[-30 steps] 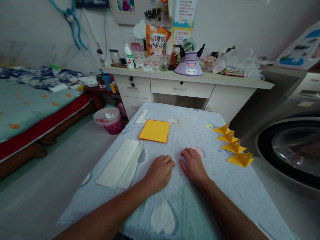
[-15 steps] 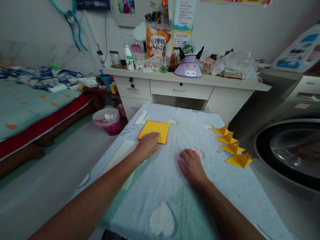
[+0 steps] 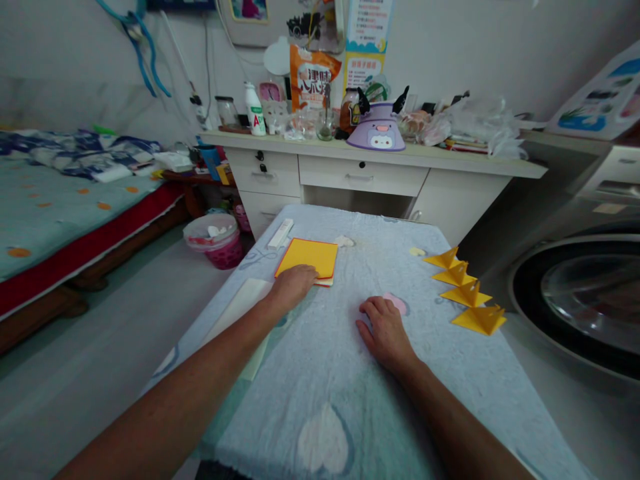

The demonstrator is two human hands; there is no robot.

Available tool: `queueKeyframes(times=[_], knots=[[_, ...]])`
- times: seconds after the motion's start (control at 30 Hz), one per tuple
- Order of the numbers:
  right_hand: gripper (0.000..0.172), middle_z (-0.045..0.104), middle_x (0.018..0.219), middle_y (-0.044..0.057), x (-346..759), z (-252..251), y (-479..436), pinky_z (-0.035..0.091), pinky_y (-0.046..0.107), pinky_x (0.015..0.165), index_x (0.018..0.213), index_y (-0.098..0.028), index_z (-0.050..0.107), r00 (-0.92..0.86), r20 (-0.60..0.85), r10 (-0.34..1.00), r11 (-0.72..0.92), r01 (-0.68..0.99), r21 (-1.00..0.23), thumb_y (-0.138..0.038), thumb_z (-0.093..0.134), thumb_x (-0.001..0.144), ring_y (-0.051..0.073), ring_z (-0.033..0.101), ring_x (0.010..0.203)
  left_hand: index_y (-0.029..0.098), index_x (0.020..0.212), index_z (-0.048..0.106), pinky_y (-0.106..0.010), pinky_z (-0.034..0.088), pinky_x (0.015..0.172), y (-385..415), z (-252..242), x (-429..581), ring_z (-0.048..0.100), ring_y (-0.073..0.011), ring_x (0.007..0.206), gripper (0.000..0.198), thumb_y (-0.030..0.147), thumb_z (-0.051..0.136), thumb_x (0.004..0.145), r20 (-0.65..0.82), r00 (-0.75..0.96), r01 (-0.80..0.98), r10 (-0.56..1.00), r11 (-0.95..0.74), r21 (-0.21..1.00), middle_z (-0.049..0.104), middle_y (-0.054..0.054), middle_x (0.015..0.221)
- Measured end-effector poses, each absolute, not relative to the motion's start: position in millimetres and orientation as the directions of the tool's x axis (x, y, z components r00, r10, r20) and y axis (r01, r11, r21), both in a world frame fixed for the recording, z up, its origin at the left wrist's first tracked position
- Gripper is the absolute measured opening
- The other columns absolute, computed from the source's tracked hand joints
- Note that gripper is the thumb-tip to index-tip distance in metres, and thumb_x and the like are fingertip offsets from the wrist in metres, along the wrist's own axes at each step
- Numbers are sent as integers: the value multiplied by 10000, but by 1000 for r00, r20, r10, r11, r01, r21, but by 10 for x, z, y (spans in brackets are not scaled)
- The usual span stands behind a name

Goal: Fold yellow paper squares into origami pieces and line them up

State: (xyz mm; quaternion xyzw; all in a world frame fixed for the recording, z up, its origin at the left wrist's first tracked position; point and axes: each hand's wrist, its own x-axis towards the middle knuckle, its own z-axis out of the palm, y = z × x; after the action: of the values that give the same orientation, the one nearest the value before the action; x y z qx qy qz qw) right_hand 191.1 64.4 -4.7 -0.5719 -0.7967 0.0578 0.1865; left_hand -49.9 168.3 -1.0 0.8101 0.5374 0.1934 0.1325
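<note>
A stack of square yellow paper (image 3: 311,255) with red edges lies toward the far left of the cloth-covered table. My left hand (image 3: 296,281) is at its near edge, fingers closed on the top sheet, whose near right corner is bent up; a pale layer shows beneath it. The thumb is mostly hidden. My right hand (image 3: 384,328) rests on the cloth by a pink heart print, fingers loosely bent and thumb apart, holding nothing. Several folded yellow paper pieces with pointed tips, the nearest one (image 3: 479,320) largest in view, stand in a row along the right edge.
The table (image 3: 325,373) has a pale blue cloth. A white strip-shaped box (image 3: 281,234) and a whitish flat sheet (image 3: 240,307) lie on its left side. Beyond stands a white desk (image 3: 360,175) with bottles and bags. A washing machine (image 3: 580,267) is at right, a pink bin (image 3: 223,248) at left.
My left hand has drawn slightly back toward me, and the top sheet's near edge has come up off the stack. My right hand has stayed in place.
</note>
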Motion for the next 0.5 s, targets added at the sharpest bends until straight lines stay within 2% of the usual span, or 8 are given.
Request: queueKeyframes(times=[0.17,0.33,0.5], knots=[[191,593,1102,121,1915,-42,642,402,407,912,1040,-164,620,-280,225,933,341,890,-304,-223,580,863,270,501,1015,210,926,704,-307,429,927,1653,23,-474,621,-233,1051,267,99,474,848,140,312,867,940,-341,364,714,-90,1055],[182,593,1096,119,1917,-54,647,396,405,913,1033,-168,618,-285,234,929,348,889,-299,-224,571,866,268,502,1018,221,837,725,-286,437,781,1629,96,-431,650,-224,901,220,181,509,862,122,253,897,960,-280,342,740,-58,901],[187,595,1090,119,1917,-60,649,394,406,914,1034,-170,617,-286,235,929,349,889,-297,-230,576,861,272,504,1021,218,833,743,-281,414,726,1617,147,-435,648,-217,859,194,215,549,847,136,221,891,966,-257,374,747,-51,892]])
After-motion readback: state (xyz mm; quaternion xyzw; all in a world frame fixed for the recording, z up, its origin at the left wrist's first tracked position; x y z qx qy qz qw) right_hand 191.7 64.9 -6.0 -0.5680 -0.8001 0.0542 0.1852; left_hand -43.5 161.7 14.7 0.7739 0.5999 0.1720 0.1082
